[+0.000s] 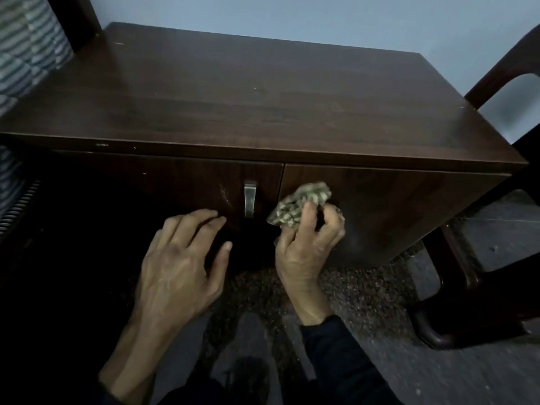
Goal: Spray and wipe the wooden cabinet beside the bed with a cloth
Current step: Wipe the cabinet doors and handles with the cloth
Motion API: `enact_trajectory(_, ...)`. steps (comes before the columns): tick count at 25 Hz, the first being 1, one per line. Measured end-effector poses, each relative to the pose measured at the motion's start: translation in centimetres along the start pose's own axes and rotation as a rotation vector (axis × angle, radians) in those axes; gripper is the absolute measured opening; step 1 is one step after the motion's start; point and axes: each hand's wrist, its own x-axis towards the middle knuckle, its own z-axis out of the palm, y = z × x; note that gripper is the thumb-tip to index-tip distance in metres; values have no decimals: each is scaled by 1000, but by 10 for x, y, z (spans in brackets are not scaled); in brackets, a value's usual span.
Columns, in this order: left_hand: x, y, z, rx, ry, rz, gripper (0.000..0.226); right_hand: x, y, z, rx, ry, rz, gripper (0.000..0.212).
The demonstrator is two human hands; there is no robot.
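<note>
The dark brown wooden cabinet (263, 106) stands against the pale wall, its 2 doors shut. The right hand (306, 244) grips a crumpled, patterned green-and-cream cloth (298, 204) against the right door, just beside the silver metal handle (250, 198). The left hand (181, 264) hangs spread and relaxed near the left door, holding nothing. A striped bedcover (26, 48) lies left.

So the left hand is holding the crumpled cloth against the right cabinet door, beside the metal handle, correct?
No, it's the right hand, as the head view shows: it holds the crumpled cloth against the right cabinet door, beside the metal handle. The left hand holds nothing.
</note>
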Motion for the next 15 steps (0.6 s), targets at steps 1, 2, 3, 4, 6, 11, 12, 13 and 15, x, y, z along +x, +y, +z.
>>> enact_trajectory(1,2,2,-1,0,13,23,41,1,0,0,-88,19,-51,63)
enact_trajectory(2,5,5,-1,-3,19,47,42,7,1,4,-157,50,-121,62)
enact_trajectory(3,8,7,0,-8,22,63,42,16,3,9,-170,76,-182,60)
enact_trajectory(4,10,9,1,-11,18,71,42,24,6,15,-148,83,-224,59)
enact_trajectory(6,9,9,6,-21,2,66,42,31,10,20,-76,55,-254,59)
enact_trajectory(11,3,5,7,-14,-33,78,43,-2,23,15,-92,-59,-337,65)
enact_trajectory(12,2,3,5,-6,-29,74,43,1,22,15,-91,-66,-334,65)
enact_trajectory(13,1,2,3,0,-24,69,43,10,19,16,-72,-48,-318,59)
enact_trajectory(15,2,2,2,-3,-22,63,42,32,10,18,24,12,-256,51)
